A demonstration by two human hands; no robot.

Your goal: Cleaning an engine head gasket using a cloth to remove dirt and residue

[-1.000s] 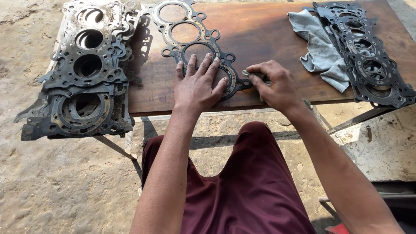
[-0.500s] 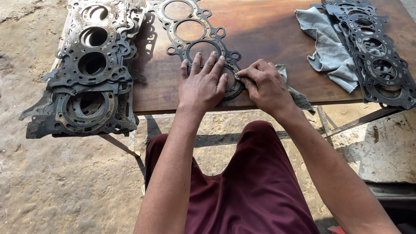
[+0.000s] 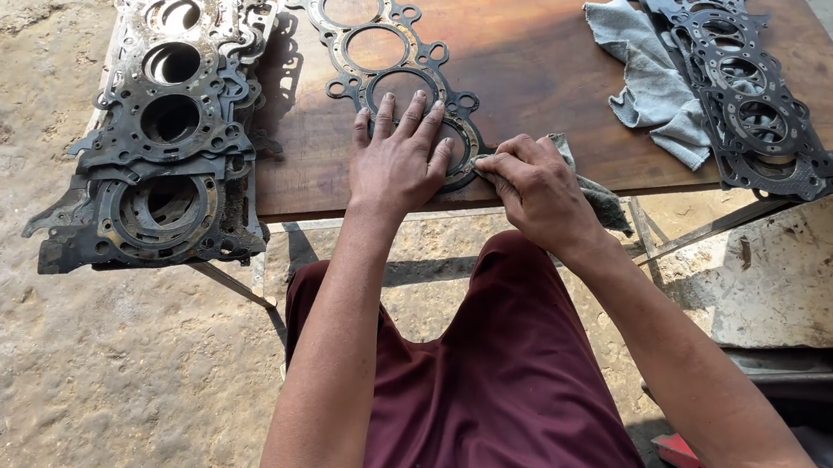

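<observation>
Lying flat near the front edge of the wooden bench (image 3: 542, 62), a metal head gasket (image 3: 383, 56) with round bore holes runs from the far edge down toward the person. The left hand (image 3: 398, 160) rests on its near end, palm down and fingers spread, pressing the gasket against the wood without gripping anything. The right hand (image 3: 533, 189) sits just beside it, fingers curled tight around a small grey rag (image 3: 588, 189), with the fingertips pushing the cloth against the near end ring of the gasket. The loose tail of the rag hangs over the front edge of the bench.

At the left end of the bench, a stack of dark, worn head gaskets (image 3: 162, 136) overhangs the edge. At the right end lies a second, smaller pile of gaskets (image 3: 751, 94), set at a slant, with a crumpled grey cloth (image 3: 646, 78) touching its left side. Below the bench is rough, sunlit ground (image 3: 79, 394), and the person's dark red trousers fill the lower middle of the view.
</observation>
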